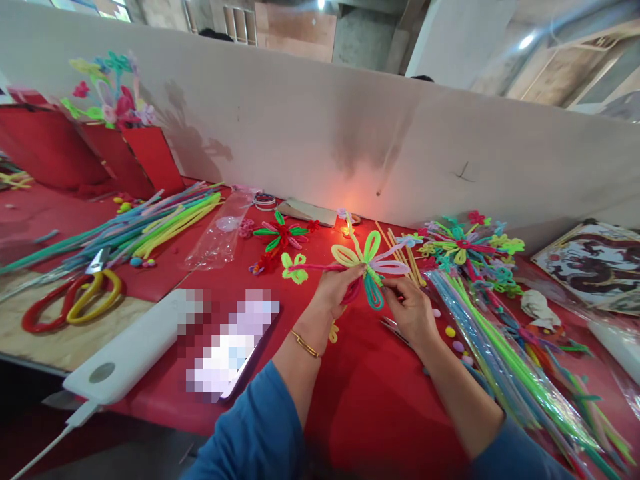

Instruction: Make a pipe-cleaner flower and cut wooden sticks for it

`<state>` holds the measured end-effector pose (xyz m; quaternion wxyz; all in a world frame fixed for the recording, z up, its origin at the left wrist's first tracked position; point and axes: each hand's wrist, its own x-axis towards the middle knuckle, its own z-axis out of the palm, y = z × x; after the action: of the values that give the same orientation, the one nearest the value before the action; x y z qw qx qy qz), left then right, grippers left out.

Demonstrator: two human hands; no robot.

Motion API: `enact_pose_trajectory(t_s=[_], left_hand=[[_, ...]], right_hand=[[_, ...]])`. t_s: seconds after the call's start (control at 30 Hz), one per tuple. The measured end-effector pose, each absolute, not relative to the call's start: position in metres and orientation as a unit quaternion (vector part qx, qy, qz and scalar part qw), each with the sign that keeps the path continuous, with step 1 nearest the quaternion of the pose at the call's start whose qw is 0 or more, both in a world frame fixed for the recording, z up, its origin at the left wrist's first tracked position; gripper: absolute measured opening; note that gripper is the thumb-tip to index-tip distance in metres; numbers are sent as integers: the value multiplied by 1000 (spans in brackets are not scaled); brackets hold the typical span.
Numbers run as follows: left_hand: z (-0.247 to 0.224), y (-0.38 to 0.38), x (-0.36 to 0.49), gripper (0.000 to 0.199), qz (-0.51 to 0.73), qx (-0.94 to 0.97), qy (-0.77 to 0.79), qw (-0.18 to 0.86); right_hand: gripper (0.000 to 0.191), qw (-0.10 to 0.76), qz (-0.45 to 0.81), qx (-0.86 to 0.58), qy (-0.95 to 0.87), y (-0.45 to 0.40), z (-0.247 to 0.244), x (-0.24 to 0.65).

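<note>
1. Left hand (341, 285), thumb and fingers closed, grips a fuzzy wire flower (371, 270) near its center, raised above the red desk (360, 380).
2. Right hand (414, 308) meets the flower's other side, fingers curled and tips bunched (whether they pinch a strand, one cannot tell).
3. Yellow, green, lilac and teal loops fan out from the flower's green middle.
4. Behind it, an orange light (346, 225) glows against the pale partition (280, 120); a red-and-green flower (283, 233) lies to the left.
5. At right, small pompoms (451, 331) sit beside bagged stems (480, 333), a many-colored bouquet (464, 247) beyond.
6. At left, a phone (240, 347) (screen blurred) lies near a white device (130, 353); scissors (93, 271) with red and yellow handles rest by loose stems (170, 217).
</note>
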<state>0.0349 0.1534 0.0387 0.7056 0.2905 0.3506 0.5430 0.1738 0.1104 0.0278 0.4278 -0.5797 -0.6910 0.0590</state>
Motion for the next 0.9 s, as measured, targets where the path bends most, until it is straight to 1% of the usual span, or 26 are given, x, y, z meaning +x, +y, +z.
enact_pose_trajectory(t_s=[0.27,0.53,0.67,0.73,0.83,0.9], left_hand=[[35,155,37,14,537,321,436,646],[36,155,37,12,552,321,426,640],[36,158,33,14,539,312,435,650],[37,156,33,16,526,307,429,667],[38,150,37,18,507,318,395,697],[37,147,41,19,496,341,380,703]], right_hand=[[16,417,48,-578,-700,109,25,174],[17,402,91,-590,-694,107,26,178],[25,403,100,-644,-642,106,29,194],[32,399,183,-645,-625,108,32,202],[39,378,369,-563,-635,113,35,207],[40,376,432,-532,-624,115,38,205]])
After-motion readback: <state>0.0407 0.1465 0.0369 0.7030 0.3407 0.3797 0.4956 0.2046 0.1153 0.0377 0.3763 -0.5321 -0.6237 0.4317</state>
